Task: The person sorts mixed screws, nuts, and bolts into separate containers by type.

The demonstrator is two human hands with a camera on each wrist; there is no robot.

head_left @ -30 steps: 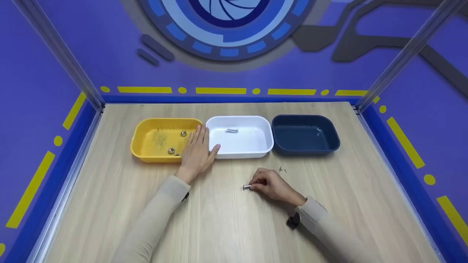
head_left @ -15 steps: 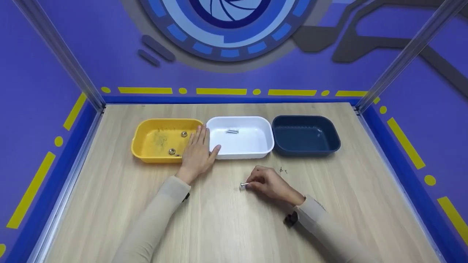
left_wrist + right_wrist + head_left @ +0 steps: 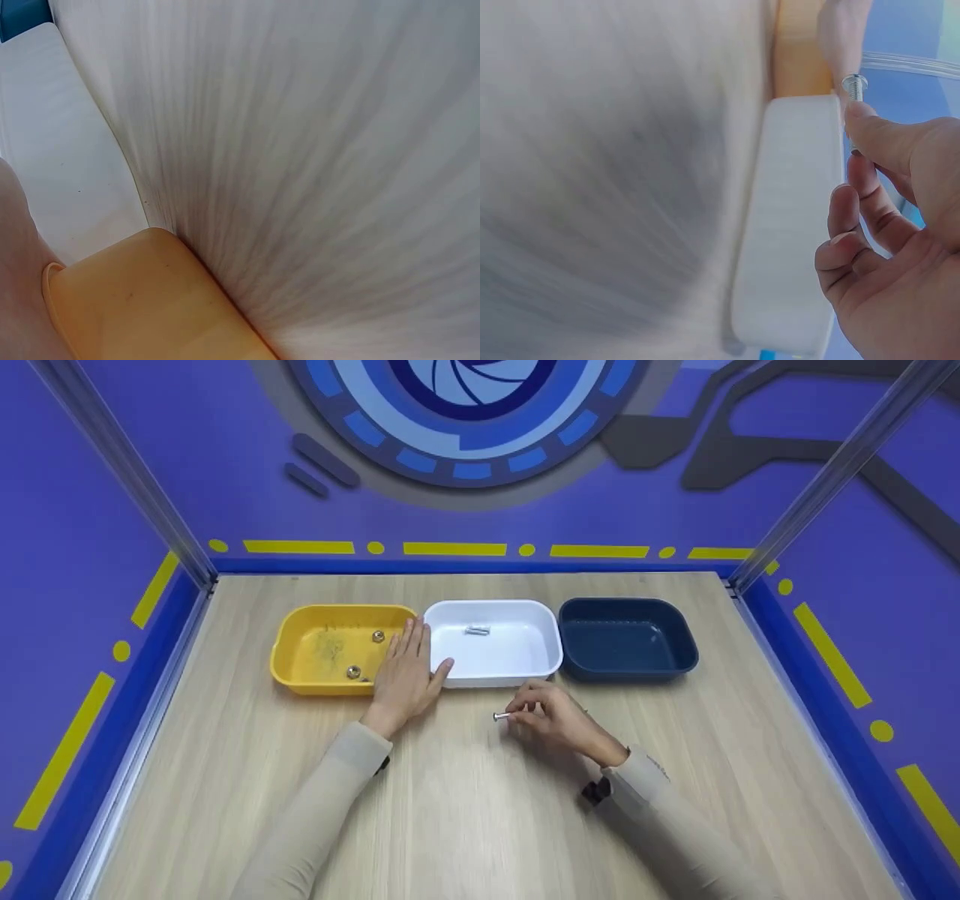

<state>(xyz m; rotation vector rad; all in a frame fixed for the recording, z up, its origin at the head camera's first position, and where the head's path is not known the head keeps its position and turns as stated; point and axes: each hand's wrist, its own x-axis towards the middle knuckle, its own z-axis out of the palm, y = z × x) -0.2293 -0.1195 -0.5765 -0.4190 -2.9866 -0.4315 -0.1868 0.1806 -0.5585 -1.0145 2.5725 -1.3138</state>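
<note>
My right hand (image 3: 562, 720) pinches a silver screw (image 3: 501, 716) between thumb and fingertips, in front of the white bin (image 3: 491, 681). In the right wrist view the screw (image 3: 855, 88) shows a wide flat head and a threaded shank, head end pointing away from the fingers. My left hand (image 3: 405, 671) lies with straight fingers over the adjoining rims of the yellow bin (image 3: 300, 688) and the white bin, its thumb at the white bin's front corner. Inside the white bin lie a few silver screws (image 3: 477, 631). Nuts (image 3: 353, 671) sit in the yellow bin, partly covered by the left hand.
A dark blue bin (image 3: 628, 671) stands at the right end of the row, beside the white one. All rest on a wood-grain table (image 3: 465, 825) with blue printed panels (image 3: 480, 521) at the back and sides. Clear posts (image 3: 817, 487) rise at the rear corners.
My right hand has lifted the screw from low over the table and moved it toward the white bin. My left hand has stayed in place on the rims.
</note>
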